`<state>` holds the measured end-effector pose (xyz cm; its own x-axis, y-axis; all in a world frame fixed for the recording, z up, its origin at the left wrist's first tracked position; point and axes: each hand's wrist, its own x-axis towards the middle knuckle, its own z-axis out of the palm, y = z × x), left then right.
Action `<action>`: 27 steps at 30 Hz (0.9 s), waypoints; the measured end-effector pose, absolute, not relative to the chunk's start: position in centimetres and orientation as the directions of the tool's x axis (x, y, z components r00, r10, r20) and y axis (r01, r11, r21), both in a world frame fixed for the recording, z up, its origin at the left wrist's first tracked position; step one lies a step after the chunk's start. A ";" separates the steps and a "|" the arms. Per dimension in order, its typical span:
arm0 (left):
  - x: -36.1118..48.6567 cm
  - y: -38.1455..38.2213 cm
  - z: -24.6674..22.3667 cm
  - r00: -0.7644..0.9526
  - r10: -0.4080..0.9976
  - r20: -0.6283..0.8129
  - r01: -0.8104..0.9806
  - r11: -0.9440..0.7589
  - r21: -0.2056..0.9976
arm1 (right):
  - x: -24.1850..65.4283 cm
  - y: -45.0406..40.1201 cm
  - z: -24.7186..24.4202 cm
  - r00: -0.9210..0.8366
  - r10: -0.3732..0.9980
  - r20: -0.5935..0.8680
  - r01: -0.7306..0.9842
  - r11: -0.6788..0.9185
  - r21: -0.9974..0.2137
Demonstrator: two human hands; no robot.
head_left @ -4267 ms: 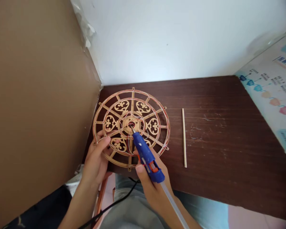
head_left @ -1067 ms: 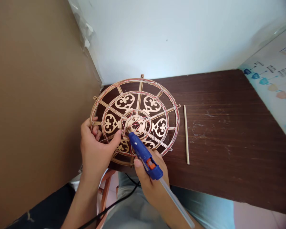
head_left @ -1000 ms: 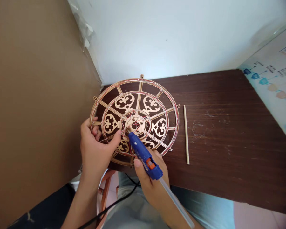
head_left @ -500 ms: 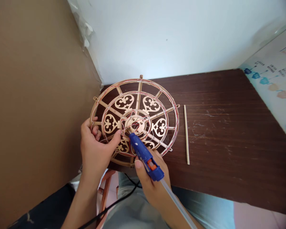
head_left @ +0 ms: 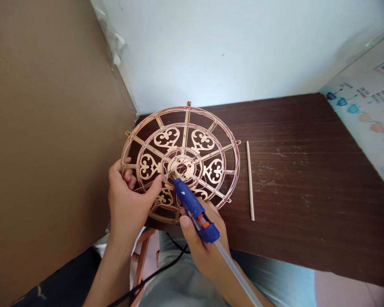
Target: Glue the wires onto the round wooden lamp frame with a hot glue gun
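A round gold openwork metal frame with scroll cut-outs and thin red wires along its rings lies at the near left of the table. My left hand grips its left side, the thumb near the central ring and the other fingers curled at the rim. In my right hand is a blue glue gun, its nozzle at the frame's centre beside the wires. A clear glue stick sticks out of its back end. Whether the nozzle touches the metal I cannot tell.
A thin pale wooden stick lies right of the frame on the dark brown table. Brown cardboard stands at left, a white wall behind, a printed box at right. A black cable runs below the table edge.
Almost nothing differs. Both hands, the frame and the glue gun stay where they were; the view has shifted very slightly.
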<state>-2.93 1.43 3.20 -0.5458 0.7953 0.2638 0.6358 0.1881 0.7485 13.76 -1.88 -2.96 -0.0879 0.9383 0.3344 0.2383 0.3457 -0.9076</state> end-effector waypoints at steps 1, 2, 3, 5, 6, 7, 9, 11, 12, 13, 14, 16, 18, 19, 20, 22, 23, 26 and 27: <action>-2.9 1.4 3.2 -0.548 0.795 0.259 0.637 0.196 0.745 | 13.8 -1.8 -2.9 -0.092 0.934 0.346 0.237 0.358 -0.903; -2.9 1.5 3.2 -0.551 0.794 0.257 0.637 0.201 0.744 | 13.8 -1.8 -2.9 -0.093 0.930 0.354 0.237 0.366 -0.900; -2.9 1.5 3.2 -0.551 0.794 0.256 0.637 0.202 0.743 | 13.8 -1.8 -2.9 -0.092 0.928 0.360 0.238 0.372 -0.897; -3.0 1.5 3.2 -0.550 0.794 0.258 0.635 0.198 0.747 | 13.9 -1.8 -2.9 -0.083 0.931 0.356 0.230 0.365 -0.902; -3.0 1.5 3.2 -0.550 0.795 0.256 0.633 0.197 0.748 | 13.9 -1.9 -3.0 -0.080 0.936 0.344 0.219 0.353 -0.910; -3.0 1.5 3.2 -0.550 0.796 0.253 0.632 0.199 0.749 | 13.9 -2.0 -3.0 -0.078 0.941 0.328 0.206 0.337 -0.919; -3.0 1.5 3.2 -0.552 0.797 0.243 0.631 0.209 0.747 | 14.0 -2.1 -3.1 -0.084 0.949 0.303 0.176 0.313 -0.933; -3.0 1.5 3.2 -0.556 0.796 0.239 0.629 0.215 0.747 | 14.1 -2.2 -3.1 -0.101 0.945 0.310 0.153 0.323 -0.934; -3.1 1.5 3.1 -0.556 0.796 0.238 0.629 0.216 0.747 | 14.2 -2.2 -3.1 -0.109 0.941 0.320 0.144 0.333 -0.932; -3.1 1.5 3.1 -0.556 0.797 0.235 0.630 0.220 0.745 | 14.2 -2.2 -3.1 -0.114 0.937 0.329 0.134 0.342 -0.930; -3.1 1.6 3.1 -0.554 0.800 0.232 0.633 0.224 0.741 | 14.3 -2.2 -3.1 -0.118 0.935 0.334 0.125 0.347 -0.929; -3.3 1.6 3.0 -0.549 0.805 0.224 0.646 0.239 0.725 | 14.3 -2.2 -3.2 -0.125 0.938 0.323 0.101 0.335 -0.937; -3.4 1.6 2.9 -0.543 0.810 0.220 0.659 0.249 0.709 | 14.3 -2.5 -3.5 -0.125 0.947 0.295 0.065 0.305 -0.950; -3.5 1.6 2.9 -0.540 0.814 0.215 0.662 0.252 0.706 | 14.3 -2.7 -3.7 -0.121 0.954 0.275 0.037 0.282 -0.959; -3.5 1.6 2.9 -0.538 0.817 0.208 0.659 0.254 0.708 | 14.3 -3.0 -3.9 -0.112 0.961 0.253 0.000 0.255 -0.967; -3.7 1.6 2.9 -0.530 0.828 0.184 0.638 0.246 0.730 | 14.2 -3.7 -4.3 -0.076 0.973 0.218 -0.099 0.210 -0.973; -3.7 1.6 2.9 -0.523 0.837 0.165 0.618 0.239 0.749 | 14.2 -4.1 -4.5 -0.060 0.978 0.201 -0.150 0.190 -0.970; -4.1 1.5 2.8 -0.483 0.870 0.102 0.516 0.189 0.835 | 14.7 -4.8 -4.5 -0.037 0.988 0.151 -0.194 0.141 -0.971; -4.3 1.5 2.7 -0.470 0.879 0.078 0.466 0.172 0.868 | 15.0 -4.9 -4.4 -0.013 0.991 0.132 -0.166 0.128 -0.978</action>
<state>-4.32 1.51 2.68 -0.4697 0.8793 0.0783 0.4663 0.1718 0.8678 15.02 -4.91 -4.36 -0.0131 0.9912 0.1320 -0.1657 0.1281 -0.9778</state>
